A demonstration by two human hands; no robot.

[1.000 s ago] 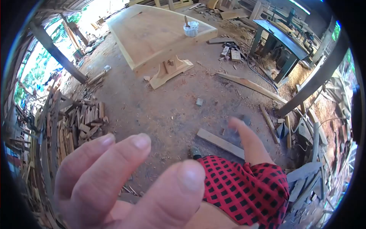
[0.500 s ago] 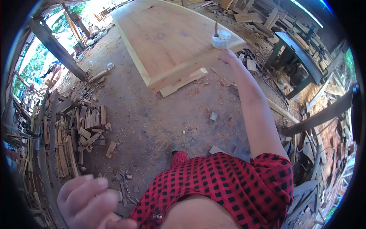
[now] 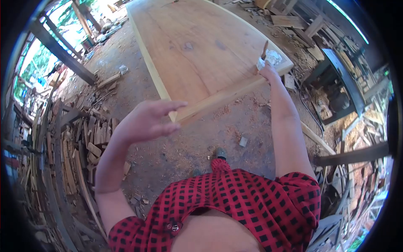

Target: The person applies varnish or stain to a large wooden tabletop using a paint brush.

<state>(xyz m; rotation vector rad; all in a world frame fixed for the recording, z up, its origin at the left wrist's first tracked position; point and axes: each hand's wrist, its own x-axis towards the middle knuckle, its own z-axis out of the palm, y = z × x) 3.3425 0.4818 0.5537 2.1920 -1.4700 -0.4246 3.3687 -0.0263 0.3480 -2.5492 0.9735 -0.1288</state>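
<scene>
A whitish plastic tub [image 3: 275, 57] stands at the near right corner of a large wooden tabletop [image 3: 201, 46], with a brown wooden handle [image 3: 265, 49] sticking up out of it. My right hand [image 3: 268, 72] is closed on the near side of the tub, arm stretched forward; its fingers are partly hidden. My left hand [image 3: 157, 119] is raised with fingers apart and holds nothing. In this view its fingertips overlap the tabletop's near left corner.
Stacked wood offcuts [image 3: 98, 130] lie on the left, near a wooden post [image 3: 63, 54]. A metal-topped machine bench [image 3: 344, 80] stands right, with a slanted beam [image 3: 357, 155] closer to me. Shavings and a small grey block [image 3: 243, 142] lie on the floor.
My left hand has swung up and forward from the lower left to the tabletop's near left corner. My view has shifted closer; my right hand stays at the tub.
</scene>
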